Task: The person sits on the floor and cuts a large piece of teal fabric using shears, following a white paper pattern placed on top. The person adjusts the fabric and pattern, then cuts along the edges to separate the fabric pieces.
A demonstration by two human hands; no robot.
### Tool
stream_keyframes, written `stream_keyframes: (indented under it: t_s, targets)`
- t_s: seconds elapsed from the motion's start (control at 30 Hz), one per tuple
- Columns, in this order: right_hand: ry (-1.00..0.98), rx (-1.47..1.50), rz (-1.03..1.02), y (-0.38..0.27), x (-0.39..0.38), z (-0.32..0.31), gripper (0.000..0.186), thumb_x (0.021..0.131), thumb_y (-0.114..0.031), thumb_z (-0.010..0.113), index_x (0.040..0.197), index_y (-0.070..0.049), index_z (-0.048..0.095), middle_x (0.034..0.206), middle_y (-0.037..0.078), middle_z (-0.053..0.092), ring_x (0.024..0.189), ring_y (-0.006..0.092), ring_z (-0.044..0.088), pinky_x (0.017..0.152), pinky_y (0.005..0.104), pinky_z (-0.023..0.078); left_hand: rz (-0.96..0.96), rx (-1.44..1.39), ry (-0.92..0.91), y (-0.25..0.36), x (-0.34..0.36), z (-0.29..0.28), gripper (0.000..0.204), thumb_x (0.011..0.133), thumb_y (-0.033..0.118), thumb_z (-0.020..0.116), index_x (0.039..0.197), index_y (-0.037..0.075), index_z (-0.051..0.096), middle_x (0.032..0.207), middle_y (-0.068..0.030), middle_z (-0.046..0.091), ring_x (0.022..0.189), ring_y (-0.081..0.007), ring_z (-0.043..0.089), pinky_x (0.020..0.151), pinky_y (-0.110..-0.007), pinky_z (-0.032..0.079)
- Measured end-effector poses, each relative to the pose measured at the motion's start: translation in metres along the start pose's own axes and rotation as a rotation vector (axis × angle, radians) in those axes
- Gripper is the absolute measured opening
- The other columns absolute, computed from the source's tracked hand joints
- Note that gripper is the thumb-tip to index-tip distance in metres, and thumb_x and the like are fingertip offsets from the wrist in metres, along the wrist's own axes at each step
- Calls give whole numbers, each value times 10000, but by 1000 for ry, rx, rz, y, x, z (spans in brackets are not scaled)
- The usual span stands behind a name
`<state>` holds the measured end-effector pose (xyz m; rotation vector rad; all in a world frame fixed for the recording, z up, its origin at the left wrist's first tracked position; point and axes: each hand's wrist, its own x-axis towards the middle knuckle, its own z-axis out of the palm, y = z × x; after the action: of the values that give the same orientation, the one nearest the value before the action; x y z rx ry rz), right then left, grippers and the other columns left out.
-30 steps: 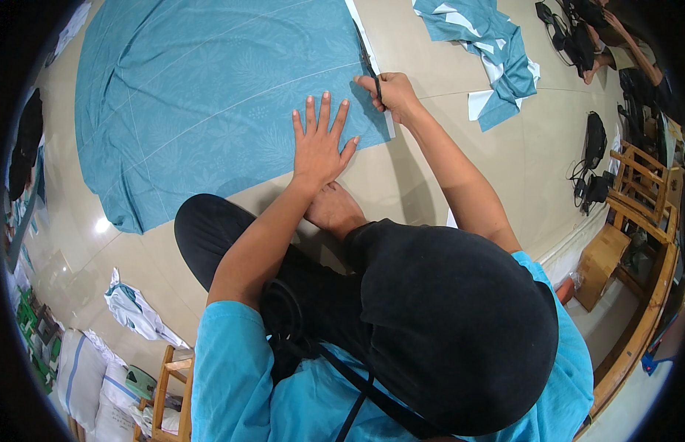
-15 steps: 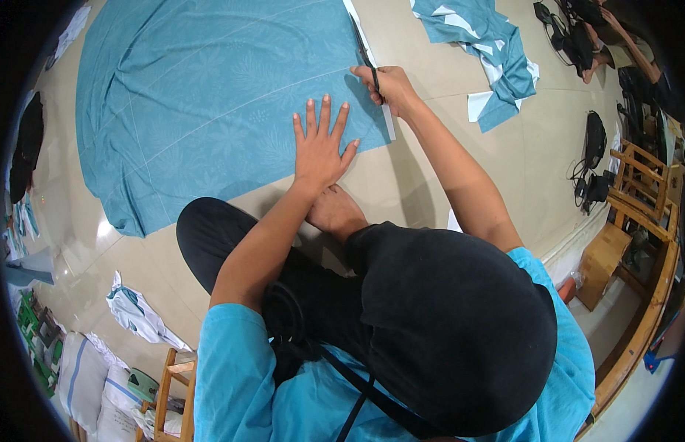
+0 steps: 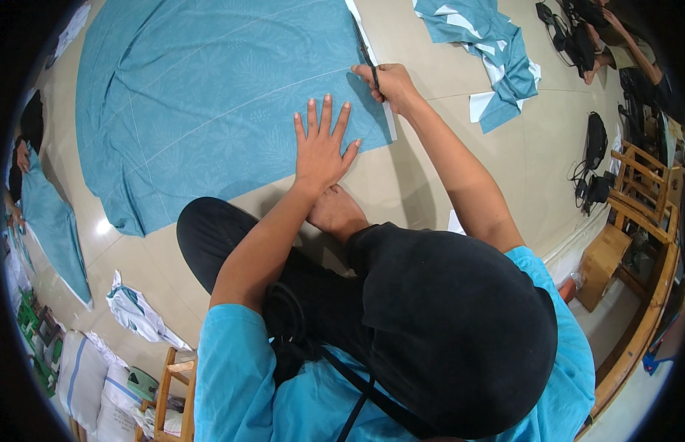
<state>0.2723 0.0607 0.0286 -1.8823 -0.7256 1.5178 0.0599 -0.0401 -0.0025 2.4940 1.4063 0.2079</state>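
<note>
A large teal leaf-patterned cloth (image 3: 210, 88) with pale drawn lines lies spread on the tiled floor. My left hand (image 3: 322, 151) rests flat on it near the lower edge, fingers spread, just above my bare foot (image 3: 335, 210). My right hand (image 3: 390, 87) is closed on the handles of black scissors (image 3: 365, 51), whose blades lie along the cloth's right edge beside a narrow white strip (image 3: 389, 121).
Crumpled teal-and-white offcuts (image 3: 501, 103) lie upper right, near black cords and another person's foot (image 3: 591, 72). At left, another person's hand (image 3: 22, 156) holds teal cloth (image 3: 58, 236). Wooden stools (image 3: 641, 191), a cardboard box (image 3: 600, 265) and white sacks (image 3: 84, 368) line the sides.
My right hand and the scissors have edged slightly up along the cloth's edge. At the far left, another person's hands and a teal cloth piece have come into view. My left hand stays put.
</note>
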Motion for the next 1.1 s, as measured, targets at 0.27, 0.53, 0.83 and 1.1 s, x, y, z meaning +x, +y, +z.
stream_keyframes:
  t_s: [0.27,0.53,0.83,1.1]
  targets:
    - [16,-35,-1,2,4,0,399,807,-332,926,773,-54,641,644,10,550,517,117,516,470,287,380,-5,-6,-7,1,0,-2,779,1059,548,525,1720,203,298,1771,-218,207,1617,-511,164,1253,-741,143]
    - [7,28,-10,-8,6,3,409,797,-342,902,711,-39,641,597,52,543,488,154,492,464,328,362,2,-3,2,0,0,-1,785,1057,549,527,1720,200,296,1772,-221,205,1616,-516,162,1255,-739,137]
    - [19,31,-10,-18,11,5,409,779,-341,917,740,-25,660,630,45,547,513,151,502,481,322,375,1,-2,-1,0,0,-1,787,1062,549,521,1725,200,282,1772,-221,205,1619,-514,154,1255,-738,133]
    - [6,20,-26,-11,18,5,398,808,-296,910,686,-35,636,636,51,559,513,151,509,475,326,388,2,-5,-5,0,0,0,782,1062,541,526,1723,196,290,1774,-222,199,1614,-515,166,1252,-740,138]
